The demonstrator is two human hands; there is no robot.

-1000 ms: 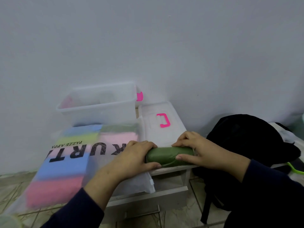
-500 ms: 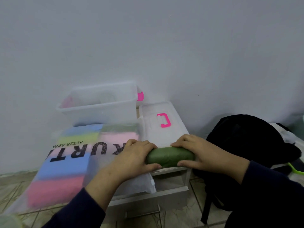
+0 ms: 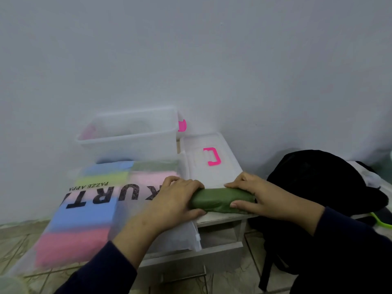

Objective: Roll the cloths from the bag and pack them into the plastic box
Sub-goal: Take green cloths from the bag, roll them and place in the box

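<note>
Hands clamp a rolled green cloth (image 3: 221, 200) at the small table's (image 3: 220, 218) front edge.

Head view: left hand (image 3: 177, 200) wraps one end, right hand (image 3: 257, 197) the other, fingers curled over it. The frosted bag (image 3: 101, 209) beside it reads "KURT" and "PAZZE APPA", upside down, over blue, pink and yellow-green cloths. Behind stand the clear plastic box (image 3: 129, 134) and its pink-handled lid (image 3: 209, 158).

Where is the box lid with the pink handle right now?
In the head view the lid lies flat on the small table, right of the plastic box, just behind the green cloth roll held by both hands.
</note>
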